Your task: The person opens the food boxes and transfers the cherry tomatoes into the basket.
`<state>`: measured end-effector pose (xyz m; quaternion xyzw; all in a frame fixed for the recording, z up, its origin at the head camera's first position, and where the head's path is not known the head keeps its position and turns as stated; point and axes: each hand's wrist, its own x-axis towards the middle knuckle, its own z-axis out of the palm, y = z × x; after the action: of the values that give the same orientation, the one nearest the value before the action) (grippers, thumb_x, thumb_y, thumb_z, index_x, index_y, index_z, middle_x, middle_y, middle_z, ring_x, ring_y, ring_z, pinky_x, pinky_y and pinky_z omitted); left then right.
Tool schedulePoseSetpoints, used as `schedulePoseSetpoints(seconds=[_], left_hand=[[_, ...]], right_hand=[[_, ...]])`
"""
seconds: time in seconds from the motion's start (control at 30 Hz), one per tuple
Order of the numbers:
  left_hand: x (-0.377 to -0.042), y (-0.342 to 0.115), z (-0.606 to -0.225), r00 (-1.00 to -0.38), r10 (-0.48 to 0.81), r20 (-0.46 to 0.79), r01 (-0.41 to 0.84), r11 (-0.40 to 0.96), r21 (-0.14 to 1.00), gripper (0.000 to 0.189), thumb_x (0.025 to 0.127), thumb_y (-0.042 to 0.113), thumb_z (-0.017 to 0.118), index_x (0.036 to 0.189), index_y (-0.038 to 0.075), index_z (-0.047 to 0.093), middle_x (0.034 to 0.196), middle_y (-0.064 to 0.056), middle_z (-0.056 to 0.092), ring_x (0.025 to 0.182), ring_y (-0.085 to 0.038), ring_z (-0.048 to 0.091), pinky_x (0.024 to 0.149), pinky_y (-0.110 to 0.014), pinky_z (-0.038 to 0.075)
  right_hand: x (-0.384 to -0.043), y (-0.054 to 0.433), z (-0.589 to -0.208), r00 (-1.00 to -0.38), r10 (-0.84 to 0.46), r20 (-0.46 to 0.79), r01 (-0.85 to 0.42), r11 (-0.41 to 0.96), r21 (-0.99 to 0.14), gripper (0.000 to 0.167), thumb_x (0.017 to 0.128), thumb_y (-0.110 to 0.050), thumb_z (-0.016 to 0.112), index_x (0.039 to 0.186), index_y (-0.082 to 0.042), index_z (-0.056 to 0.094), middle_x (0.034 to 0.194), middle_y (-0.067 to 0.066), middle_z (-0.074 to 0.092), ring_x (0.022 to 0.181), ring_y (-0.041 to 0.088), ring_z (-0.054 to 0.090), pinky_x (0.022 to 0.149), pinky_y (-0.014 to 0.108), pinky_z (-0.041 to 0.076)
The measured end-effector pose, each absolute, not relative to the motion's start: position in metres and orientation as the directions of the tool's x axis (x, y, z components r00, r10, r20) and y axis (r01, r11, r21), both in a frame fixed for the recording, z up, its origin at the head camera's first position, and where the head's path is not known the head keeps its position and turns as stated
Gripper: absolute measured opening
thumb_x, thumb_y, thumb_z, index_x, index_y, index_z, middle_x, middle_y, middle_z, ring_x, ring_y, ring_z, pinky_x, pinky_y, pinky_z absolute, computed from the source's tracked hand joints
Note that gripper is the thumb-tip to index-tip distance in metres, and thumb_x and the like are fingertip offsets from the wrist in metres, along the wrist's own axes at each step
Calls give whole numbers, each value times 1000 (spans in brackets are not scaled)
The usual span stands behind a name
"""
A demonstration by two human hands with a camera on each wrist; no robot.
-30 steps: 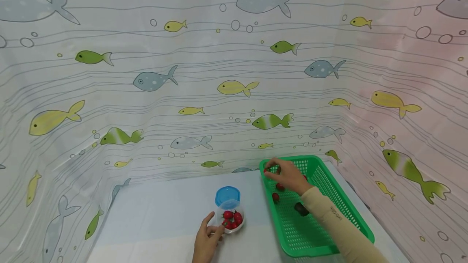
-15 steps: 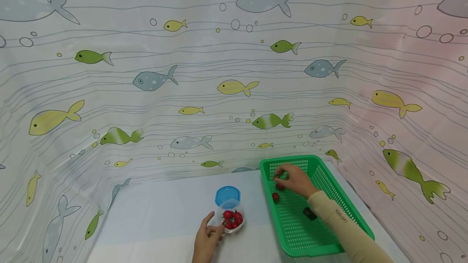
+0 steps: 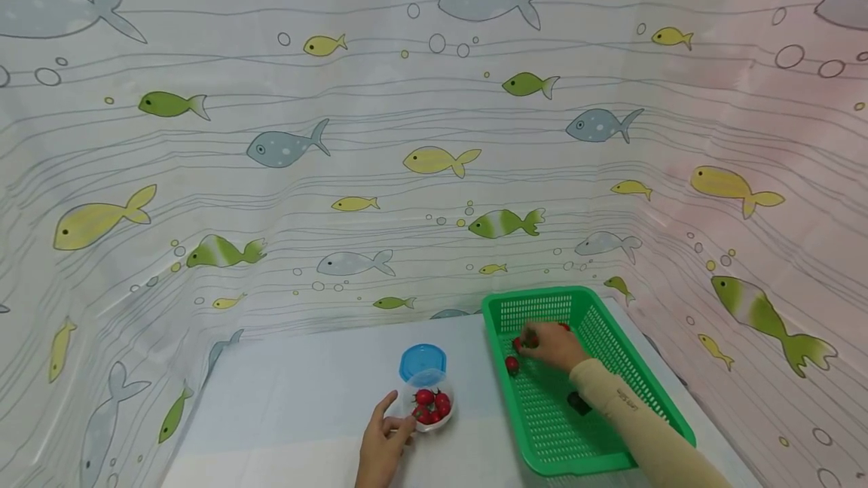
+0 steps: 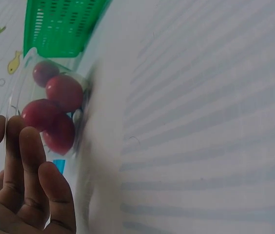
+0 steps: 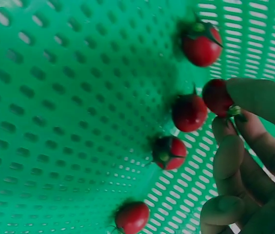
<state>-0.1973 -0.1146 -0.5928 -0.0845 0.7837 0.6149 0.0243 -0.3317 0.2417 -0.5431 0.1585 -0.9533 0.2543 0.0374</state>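
My left hand is at the near left side of a small clear plastic tub on the table. In the left wrist view, its thumb and a finger pinch the tub's rim. Several red cherry tomatoes lie inside the tub. My right hand reaches into a green plastic basket. There it pinches one cherry tomato between thumb and fingers, its green stem turned toward the fingertips. Right beside that one sits another tomato, and several more lie along the basket's side.
A blue lid lies just behind the tub. The basket's slatted walls rise around my right hand. A dark block shows beneath the right sleeve. Fish-printed sheeting encloses the white table at the back and sides.
Inside the basket, my right hand has moved from the far left corner toward me and slightly right, down among the tomatoes. The left hand and the tub have stayed in place.
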Motion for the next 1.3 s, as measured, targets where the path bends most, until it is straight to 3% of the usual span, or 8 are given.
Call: schedulePoseSetpoints(seconds=[0.33,0.53,0.97,1.2,1.3], left_hand=[[-198,-115,-593,-985,-99,-144,-164,229,960,71,98,27,69,153,0,34,89,-1,70,80,-19,65,68,-31,50],[-198,-115,-592,-985,-97,-144,-163,233,959,72,98,28,69,153,0,33,90,-3,70,80,-19,64,68,-32,50],[-196,-114,-593,-984,-112,-138,-162,241,957,71,98,28,69,153,-1,34,88,-1,71,78,-18,65,66,-31,50],[-196,-114,-592,-983,-117,-143,-168,238,957,73,97,31,69,152,-2,34,88,0,71,77,-18,65,66,-32,50],[-195,-115,-593,-985,-109,-134,-156,234,960,73,97,30,69,152,-3,33,88,-1,71,77,-19,66,65,-31,50]], right_hand=[[-329,239,-560,-937,-324,131,-349,861,-369,27,77,-11,87,80,-17,61,71,-10,56,62,9,50,56,34,44],[-326,241,-562,-937,-327,120,-348,877,-331,30,75,-15,88,79,-17,58,70,-9,54,61,10,48,56,34,44],[-320,235,-543,-952,-284,113,-305,866,-397,22,80,-19,86,89,-12,67,80,-5,63,70,11,55,63,38,49],[-318,219,-525,-924,-303,235,-379,818,-432,18,88,-14,77,104,-10,71,100,6,70,81,18,62,66,39,50],[-318,211,-520,-903,-308,299,-415,804,-425,17,91,-14,74,107,-10,71,105,5,70,87,21,66,68,38,52]])
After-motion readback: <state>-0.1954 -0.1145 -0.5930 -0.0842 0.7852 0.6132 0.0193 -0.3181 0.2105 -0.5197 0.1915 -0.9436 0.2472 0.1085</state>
